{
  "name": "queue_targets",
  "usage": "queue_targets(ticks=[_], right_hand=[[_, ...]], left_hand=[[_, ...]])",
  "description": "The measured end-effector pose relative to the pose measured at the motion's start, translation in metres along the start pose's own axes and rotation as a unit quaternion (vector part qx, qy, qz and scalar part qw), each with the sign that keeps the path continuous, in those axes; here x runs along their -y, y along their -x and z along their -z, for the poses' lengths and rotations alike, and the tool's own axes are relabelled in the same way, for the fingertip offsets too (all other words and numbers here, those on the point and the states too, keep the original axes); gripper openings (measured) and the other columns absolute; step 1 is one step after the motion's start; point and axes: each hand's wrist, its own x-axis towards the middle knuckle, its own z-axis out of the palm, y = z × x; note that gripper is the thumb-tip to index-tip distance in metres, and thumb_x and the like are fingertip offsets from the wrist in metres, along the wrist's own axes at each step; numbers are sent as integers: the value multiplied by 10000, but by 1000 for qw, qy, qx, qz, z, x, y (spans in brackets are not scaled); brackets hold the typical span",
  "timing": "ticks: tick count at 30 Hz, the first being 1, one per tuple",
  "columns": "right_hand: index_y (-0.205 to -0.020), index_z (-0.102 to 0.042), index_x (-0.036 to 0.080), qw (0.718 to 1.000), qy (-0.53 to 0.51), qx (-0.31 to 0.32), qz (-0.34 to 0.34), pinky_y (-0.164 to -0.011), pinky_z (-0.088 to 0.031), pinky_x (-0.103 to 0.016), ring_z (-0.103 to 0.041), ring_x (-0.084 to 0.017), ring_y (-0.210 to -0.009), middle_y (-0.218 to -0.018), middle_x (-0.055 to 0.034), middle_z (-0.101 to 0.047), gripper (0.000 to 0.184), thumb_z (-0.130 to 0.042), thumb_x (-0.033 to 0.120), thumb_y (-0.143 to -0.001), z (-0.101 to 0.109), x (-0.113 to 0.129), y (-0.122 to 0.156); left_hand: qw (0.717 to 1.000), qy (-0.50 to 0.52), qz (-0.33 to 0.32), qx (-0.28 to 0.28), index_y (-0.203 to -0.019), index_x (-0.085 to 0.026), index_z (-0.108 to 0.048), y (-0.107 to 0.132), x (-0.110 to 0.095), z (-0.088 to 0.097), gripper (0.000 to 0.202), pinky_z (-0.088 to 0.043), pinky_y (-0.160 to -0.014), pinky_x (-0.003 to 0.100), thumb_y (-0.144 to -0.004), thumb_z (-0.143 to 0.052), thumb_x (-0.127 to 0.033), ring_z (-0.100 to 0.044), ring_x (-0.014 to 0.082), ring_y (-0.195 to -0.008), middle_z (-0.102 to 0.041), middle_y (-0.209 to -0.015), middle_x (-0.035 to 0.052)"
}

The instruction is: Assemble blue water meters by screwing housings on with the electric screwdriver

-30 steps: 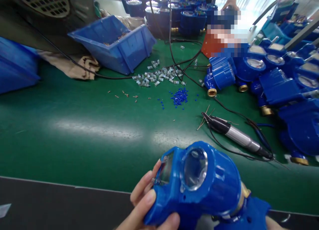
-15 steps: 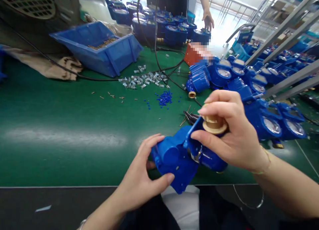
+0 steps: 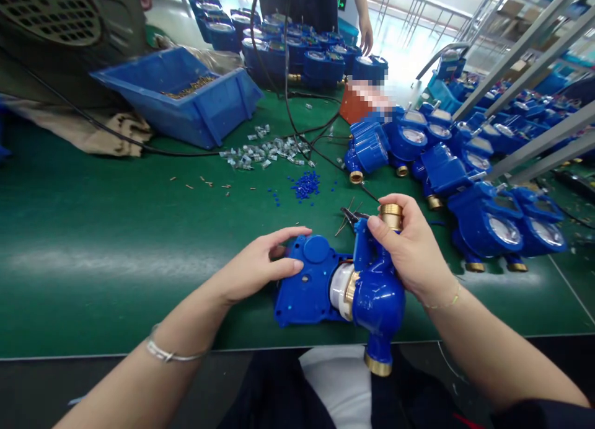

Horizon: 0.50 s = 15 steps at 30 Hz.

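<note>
A blue water meter lies on its side at the front edge of the green bench, its brass threaded ends pointing away from me and towards me. My right hand is wrapped round the pipe by the far brass end. My left hand grips the flat blue housing at the left, thumb on its face and fingers behind its far edge. Between housing and body shows a white and brass collar. Just beyond the meter lies a black-handled tool, partly hidden, beside thin rods.
Several finished-looking blue meters stand at the right by grey rails. Small blue pieces, clear plastic bits and a blue bin of brass-coloured parts lie farther back. Cables cross the bench. Another person's hand hangs near the rear meters.
The meter has been turned and lowered towards the bench, so its body and near brass end now show. My right hand shifted round the pipe. The other person's hand moved left.
</note>
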Motion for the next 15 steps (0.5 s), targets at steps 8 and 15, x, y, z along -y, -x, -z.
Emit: queue_targets(ticks=[8, 15], right_hand=[[-1100, -517, 246, 975, -147, -159, -56, -628, -456, -169, -491, -58, -679, -853, 61, -519, 503, -807, 434, -735, 1, -17, 17], [-1085, -496, 247, 936, -224, -253, -99, -647, -491, -154, -541, -59, -702, -859, 57, -542, 547, -839, 407, -690, 6, -22, 27]], left_hand=[[997, -75, 0, -1, -1257, -217, -690, -40, -23, 6, 606, -556, -892, 399, -719, -784, -478, -691, 309, -1029, -738, -1189, 85], [995, -83, 2, 62, -1155, -236, -750, -74, -48, -5, 469, -592, -756, 340, -709, -778, -376, -722, 264, -856, -794, -983, 49]])
